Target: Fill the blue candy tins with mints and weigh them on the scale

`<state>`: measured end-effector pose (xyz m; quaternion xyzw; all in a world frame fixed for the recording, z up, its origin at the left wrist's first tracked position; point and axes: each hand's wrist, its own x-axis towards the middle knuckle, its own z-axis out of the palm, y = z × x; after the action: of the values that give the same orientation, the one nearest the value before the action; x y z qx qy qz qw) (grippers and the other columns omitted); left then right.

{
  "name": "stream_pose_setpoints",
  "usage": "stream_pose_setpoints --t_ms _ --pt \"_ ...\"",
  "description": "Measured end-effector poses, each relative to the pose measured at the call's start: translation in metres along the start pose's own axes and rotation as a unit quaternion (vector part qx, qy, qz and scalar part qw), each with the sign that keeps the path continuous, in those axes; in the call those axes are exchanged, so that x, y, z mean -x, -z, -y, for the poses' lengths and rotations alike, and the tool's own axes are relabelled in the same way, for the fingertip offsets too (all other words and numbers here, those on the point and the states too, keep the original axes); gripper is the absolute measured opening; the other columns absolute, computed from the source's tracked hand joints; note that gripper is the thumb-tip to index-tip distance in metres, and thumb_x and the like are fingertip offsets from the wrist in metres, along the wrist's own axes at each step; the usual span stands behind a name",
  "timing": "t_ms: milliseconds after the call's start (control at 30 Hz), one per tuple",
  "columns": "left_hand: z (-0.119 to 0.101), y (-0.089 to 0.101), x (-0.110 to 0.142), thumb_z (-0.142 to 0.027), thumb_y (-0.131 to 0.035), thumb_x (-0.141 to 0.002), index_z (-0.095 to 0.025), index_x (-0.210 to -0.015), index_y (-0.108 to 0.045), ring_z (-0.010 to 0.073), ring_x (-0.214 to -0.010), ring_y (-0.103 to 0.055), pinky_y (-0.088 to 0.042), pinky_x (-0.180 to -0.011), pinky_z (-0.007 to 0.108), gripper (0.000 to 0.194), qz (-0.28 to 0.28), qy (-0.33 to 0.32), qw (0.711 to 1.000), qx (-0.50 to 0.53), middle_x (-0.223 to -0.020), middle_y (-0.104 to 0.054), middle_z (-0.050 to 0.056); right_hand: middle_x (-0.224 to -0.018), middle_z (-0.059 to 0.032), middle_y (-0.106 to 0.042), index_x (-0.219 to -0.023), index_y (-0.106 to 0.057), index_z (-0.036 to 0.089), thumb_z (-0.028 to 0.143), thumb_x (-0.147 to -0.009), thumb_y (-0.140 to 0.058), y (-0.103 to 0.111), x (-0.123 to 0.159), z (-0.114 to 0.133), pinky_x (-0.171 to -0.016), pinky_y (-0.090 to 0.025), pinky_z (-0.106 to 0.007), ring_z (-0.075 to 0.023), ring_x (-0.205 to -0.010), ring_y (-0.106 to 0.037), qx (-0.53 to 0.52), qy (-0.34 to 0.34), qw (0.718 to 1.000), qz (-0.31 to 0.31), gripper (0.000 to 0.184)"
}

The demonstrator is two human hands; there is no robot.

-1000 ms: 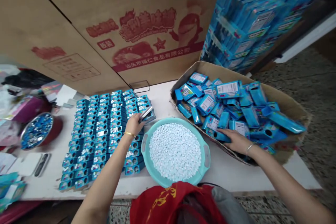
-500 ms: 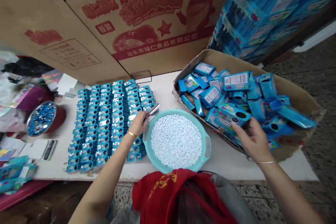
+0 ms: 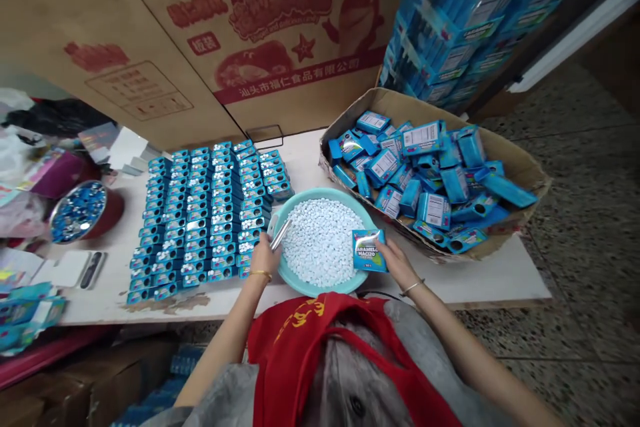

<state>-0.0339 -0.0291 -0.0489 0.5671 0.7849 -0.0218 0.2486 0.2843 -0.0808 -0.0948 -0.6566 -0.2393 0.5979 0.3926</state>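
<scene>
Tool (image 3: pixel 281 235) slants forward-right, clamped in left fingers (image 3: pixel 265 251); right fingers (image 3: pixel 392 255) clamp blue carton (image 3: pixel 368 252).

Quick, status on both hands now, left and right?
Left hand: closed, holding a shiny metal tool.
Right hand: closed, holding a small blue box by its right side.

Red apron (image 3: pixel 273 347), yellow marks (image 3: pixel 300 317) on front, too blurry to read. Red straps (image 3: pixel 423 392) over grey top (image 3: pixel 343 370), patchy light and dark. Round dark button (image 3: pixel 357 404). Grey sleeves (image 3: pixel 217 390), bare forearms. Left hand (image 3: pixel 263 256): thin gold bangle (image 3: pixel 261 273) at wrist. Right hand (image 3: pixel 399 265): thin silver bangle (image 3: pixel 412 287).
</scene>
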Motion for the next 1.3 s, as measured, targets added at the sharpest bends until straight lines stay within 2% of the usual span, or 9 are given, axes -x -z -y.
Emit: stream_pose_setpoints --t_ms 133,300,433,567,700,933,1067,1133,1300 --pt "-0.007 0.004 0.008 -0.017 -0.053 -0.078 -0.021 -0.089 -0.040 0.0148 -0.055 -0.050 -0.035 -0.056 0.024 0.019 -0.018 -0.006 0.999 0.042 -0.061 -0.046 -0.006 -0.096 -0.0050 -0.074 -0.094 -0.067 0.019 0.051 -0.070 -0.064 0.005 -0.013 -0.002 -0.082 -0.053 -0.035 -0.0265 -0.094 -0.067 -0.012 0.002 1.000 -0.018 0.041" --pt "-0.031 0.018 0.031 -0.023 -0.055 -0.075 -0.022 -0.088 -0.039 0.0115 -0.061 -0.048 -0.037 -0.059 0.021 0.021 -0.037 -0.093 0.988 0.121 -0.067 -0.047 -0.006 -0.093 -0.0053 -0.075 -0.090 -0.067 0.020 0.047 -0.073 -0.058 0.018 -0.030 -0.009 -0.082 -0.054 -0.037 -0.0257 -0.092 -0.069 -0.030 -0.013 0.998 -0.048 0.033" --pt "-0.041 0.024 0.032 -0.016 -0.053 -0.070 -0.022 -0.082 -0.038 0.0104 -0.057 -0.041 -0.034 -0.057 0.021 0.021 -0.053 -0.122 0.977 0.169 -0.064 -0.040 -0.007 -0.087 -0.0053 -0.075 -0.085 -0.066 0.020 0.045 -0.073 -0.059 0.018 -0.031 -0.015 -0.079 -0.056 -0.038 -0.0255 -0.087 -0.071 -0.046 -0.031 0.997 -0.053 0.029" --pt "-0.035 0.027 0.015 -0.018 -0.052 -0.071 -0.022 -0.085 -0.041 0.0108 -0.060 -0.042 -0.035 -0.058 0.021 0.018 -0.049 -0.161 0.977 0.128 -0.067 -0.043 -0.006 -0.081 -0.0063 -0.076 -0.084 -0.065 0.019 0.045 -0.073 -0.059 0.008 -0.016 -0.018 -0.075 -0.058 -0.039 -0.0258 -0.083 -0.072 -0.079 -0.047 0.994 -0.062 0.029" --pt "-0.022 0.026 -0.017 -0.014 -0.049 -0.070 -0.021 -0.080 -0.043 0.0121 -0.061 -0.042 -0.034 -0.059 0.023 0.013 -0.048 -0.152 0.984 0.078 -0.065 -0.042 -0.005 -0.084 -0.0082 -0.076 -0.088 -0.066 0.017 0.047 -0.074 -0.058 -0.008 0.007 -0.015 -0.073 -0.059 -0.039 -0.0264 -0.083 -0.072 -0.116 -0.056 0.990 -0.052 0.034" --pt "-0.001 0.015 -0.062 -0.010 -0.052 -0.071 -0.018 -0.079 -0.052 0.0151 -0.068 -0.052 -0.040 -0.066 0.025 0.012 0.001 -0.168 0.986 -0.002 -0.069 -0.051 -0.002 -0.094 -0.0058 -0.075 -0.092 -0.067 0.019 0.049 -0.071 -0.063 -0.028 0.029 -0.009 -0.074 -0.058 -0.035 -0.0254 -0.091 -0.071 -0.134 -0.048 0.989 -0.037 0.037" --pt "0.001 0.011 -0.054 -0.023 -0.058 -0.079 -0.015 -0.104 -0.053 0.0209 -0.084 -0.059 -0.044 -0.072 0.029 0.027 0.000 -0.182 0.983 -0.040 -0.098 -0.057 0.008 -0.096 -0.0048 -0.075 -0.095 -0.065 0.019 0.051 -0.071 -0.064 -0.028 0.031 -0.009 -0.076 -0.058 -0.034 -0.0246 -0.093 -0.070 -0.138 -0.050 0.988 -0.044 0.040" --pt "-0.004 0.007 -0.042 -0.030 -0.052 -0.086 -0.016 -0.114 -0.050 0.0228 -0.091 -0.060 -0.045 -0.074 0.030 0.031 -0.007 -0.190 0.980 -0.057 -0.113 -0.052 0.012 -0.095 -0.0048 -0.075 -0.095 -0.065 0.019 0.052 -0.071 -0.063 -0.026 0.032 -0.008 -0.074 -0.058 -0.034 -0.0247 -0.092 -0.070 -0.139 -0.056 0.988 -0.048 0.041" --pt "-0.021 -0.011 -0.024 -0.025 -0.043 -0.092 -0.021 -0.123 -0.050 0.0229 -0.100 -0.057 -0.044 -0.082 0.028 0.032 0.023 -0.239 0.966 -0.097 -0.113 -0.055 0.009 -0.093 -0.0061 -0.075 -0.093 -0.064 0.018 0.052 -0.071 -0.063 -0.021 0.032 -0.004 -0.066 -0.059 -0.035 -0.0268 -0.089 -0.071 -0.130 -0.069 0.987 -0.060 0.041"
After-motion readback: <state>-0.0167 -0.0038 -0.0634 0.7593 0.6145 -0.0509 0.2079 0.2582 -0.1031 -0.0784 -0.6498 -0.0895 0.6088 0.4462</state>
